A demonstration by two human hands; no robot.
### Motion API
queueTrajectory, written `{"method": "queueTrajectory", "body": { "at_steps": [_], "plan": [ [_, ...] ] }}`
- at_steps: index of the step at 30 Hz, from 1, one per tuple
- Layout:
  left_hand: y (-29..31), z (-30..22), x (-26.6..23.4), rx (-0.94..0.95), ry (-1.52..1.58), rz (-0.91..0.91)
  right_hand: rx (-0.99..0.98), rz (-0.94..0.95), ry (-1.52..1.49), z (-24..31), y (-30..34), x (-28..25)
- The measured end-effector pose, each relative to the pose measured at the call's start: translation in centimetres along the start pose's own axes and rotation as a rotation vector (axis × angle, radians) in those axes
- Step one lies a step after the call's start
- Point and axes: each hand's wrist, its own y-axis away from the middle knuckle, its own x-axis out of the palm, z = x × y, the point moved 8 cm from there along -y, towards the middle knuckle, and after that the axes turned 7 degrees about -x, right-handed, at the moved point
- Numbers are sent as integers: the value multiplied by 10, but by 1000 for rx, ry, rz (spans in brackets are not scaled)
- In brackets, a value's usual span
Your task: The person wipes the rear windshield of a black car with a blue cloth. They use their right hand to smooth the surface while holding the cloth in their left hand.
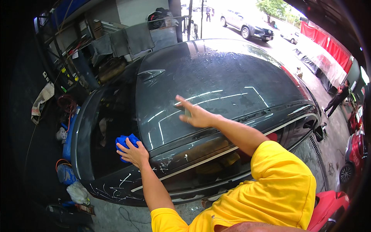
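Note:
A dark grey car fills the middle, with its roof (228,75) wet with droplets toward the front windshield side. My left hand (136,154) presses a bunched blue cloth (123,140) against the dark rear window (114,120), close to the roof's rear corner. Over the near part of the roof is my right hand (199,116), empty, fingers spread; whether it touches the panel I cannot tell. A fin antenna (150,74) sits at the roof's rear. White streaks (118,188) mark the body below the cloth.
Blue containers (66,174) and a plastic bag (79,193) stand by the car's rear. Grey panels (133,38) lean along the far side. On the right are a person in dark clothes (340,94) and a red car (354,154). A silver SUV (247,25) is outside.

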Motion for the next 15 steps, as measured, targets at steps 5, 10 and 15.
{"method": "queueTrajectory", "body": {
  "at_steps": [5,10,15],
  "plan": [
    [-1,2,-6,-16,-6,-33,-191,566,706,-26,32,32],
    [4,-8,10,16,-21,-30,-238,546,690,-23,-11,78],
    [0,-3,10,9,-35,-27,-276,630,650,-22,18,54]
  ]
}}
